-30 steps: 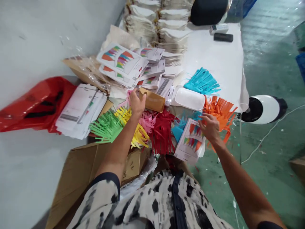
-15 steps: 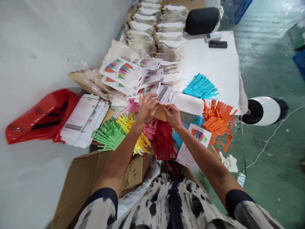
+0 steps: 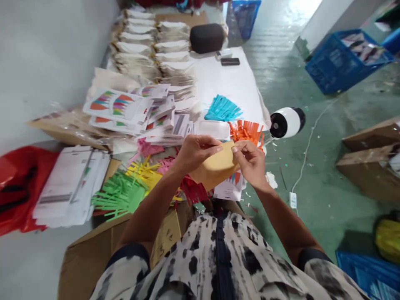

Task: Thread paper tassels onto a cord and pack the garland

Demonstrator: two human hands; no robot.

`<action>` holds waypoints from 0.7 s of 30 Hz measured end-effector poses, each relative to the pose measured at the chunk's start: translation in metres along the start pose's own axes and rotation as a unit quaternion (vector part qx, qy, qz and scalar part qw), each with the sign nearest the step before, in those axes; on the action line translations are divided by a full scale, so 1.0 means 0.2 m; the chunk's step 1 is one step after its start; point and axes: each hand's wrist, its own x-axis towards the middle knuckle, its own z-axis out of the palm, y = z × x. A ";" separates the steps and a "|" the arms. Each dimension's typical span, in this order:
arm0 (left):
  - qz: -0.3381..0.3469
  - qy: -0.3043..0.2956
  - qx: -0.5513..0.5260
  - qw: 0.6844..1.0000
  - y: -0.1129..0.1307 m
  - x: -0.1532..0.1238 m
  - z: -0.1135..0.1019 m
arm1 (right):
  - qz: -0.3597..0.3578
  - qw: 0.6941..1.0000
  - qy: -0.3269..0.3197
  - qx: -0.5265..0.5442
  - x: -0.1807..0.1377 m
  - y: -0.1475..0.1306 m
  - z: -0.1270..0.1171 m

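Note:
Both hands pinch a tan sheet of paper (image 3: 217, 166) that is held up in front of my body. My left hand (image 3: 194, 155) grips its upper left edge, thumb against fingers. At the upper right corner, my right hand (image 3: 250, 161) has the paper between thumb and fingertips. Below and behind it lie red fringed paper strips (image 3: 195, 189), partly covered, and a printed card (image 3: 228, 191). Yellow fringe (image 3: 145, 173) and green fringe (image 3: 120, 193) spread out left of my left hand. Orange fringe (image 3: 246, 130) sits just beyond my right hand, near a white tray (image 3: 213, 128).
Blue fringe (image 3: 222, 109) rests on the white table cover (image 3: 237, 83). Printed cards (image 3: 117, 108) and stacked white bundles (image 3: 175, 52) fill the left and back. A cardboard box (image 3: 90, 254) stands below the table; a black-and-white appliance (image 3: 287, 122) is to the right.
My view has swung to the right. Both hands have come nearer to me with the tan paper, shifting right across the table, and much more of the sheet shows.

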 end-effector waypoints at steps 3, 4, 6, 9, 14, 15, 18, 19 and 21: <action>-0.007 -0.043 0.013 0.999 0.09 0.02 0.10 | -0.014 0.997 0.054 -0.059 -0.09 -0.08 -0.13; -0.002 -0.055 0.031 0.998 0.12 0.03 0.13 | -0.026 0.993 0.068 -0.091 -0.11 -0.12 -0.17; 0.019 -0.075 0.073 0.994 0.16 0.04 0.18 | -0.059 0.983 0.073 -0.158 -0.15 -0.18 -0.24; 0.051 -0.096 0.126 0.986 0.22 0.03 0.25 | -0.107 0.970 0.025 -0.217 -0.19 -0.23 -0.32; 0.042 -0.148 0.120 0.981 0.25 -0.01 0.28 | -0.134 0.965 0.043 -0.221 -0.23 -0.21 -0.39; 0.035 -0.158 0.106 0.981 0.24 -0.02 0.28 | -0.131 0.966 0.047 -0.217 -0.24 -0.21 -0.39; 0.017 -0.170 0.078 0.982 0.22 -0.05 0.27 | -0.127 0.969 0.023 -0.212 -0.24 -0.21 -0.39; 0.014 -0.167 0.075 0.983 0.21 -0.06 0.26 | -0.126 0.969 0.006 -0.211 -0.24 -0.21 -0.39; 0.012 -0.158 0.075 0.985 0.21 -0.09 0.26 | -0.125 0.970 -0.023 -0.205 -0.24 -0.22 -0.38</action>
